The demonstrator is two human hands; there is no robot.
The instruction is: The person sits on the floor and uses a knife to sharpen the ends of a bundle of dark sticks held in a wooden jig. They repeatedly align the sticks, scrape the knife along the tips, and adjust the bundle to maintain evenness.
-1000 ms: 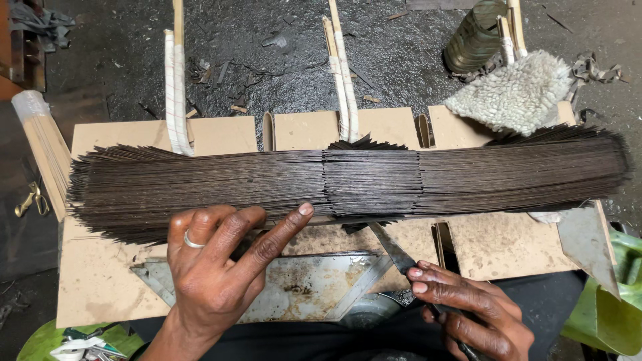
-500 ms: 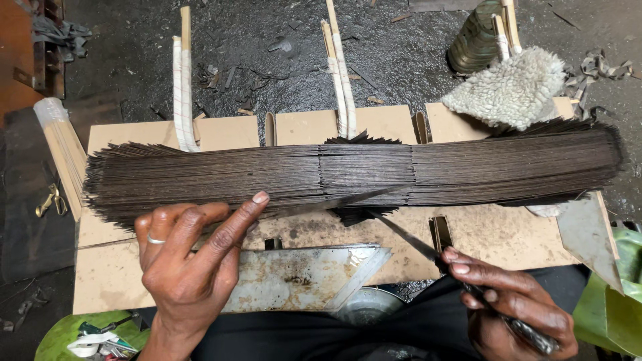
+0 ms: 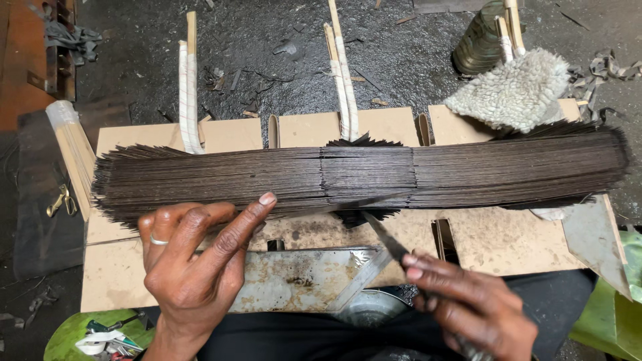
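A long bundle of thin dark strips lies flat across a pale board, running almost the whole width of the view. The strips are stacked tight in the middle and fan out a little at both ends.

The left hand is spread wide, palm down, with the fingers resting on the bundle's near edge, left of centre. It holds nothing (a thin ring sits on one finger).

The right hand is closed round a narrow dark blade, gripping its lower end. The blade slants up and left, and its tip reaches the bundle's near edge just under the middle; whether it actually touches the strips is hard to say from this angle.

Between the two hands, on the board's near side, lies a worn metal plate with rusty patches. Behind the bundle, three pairs of pale upright sticks wrapped in white cord rise from slots in the board. A shaggy cream pad rests at the far right, touching the bundle's back edge, with a coil of dark-green material just behind it. A grey triangular sheet lies at the board's right end, and a packet of pale sticks leans at its left. The floor is dark and littered with scraps.
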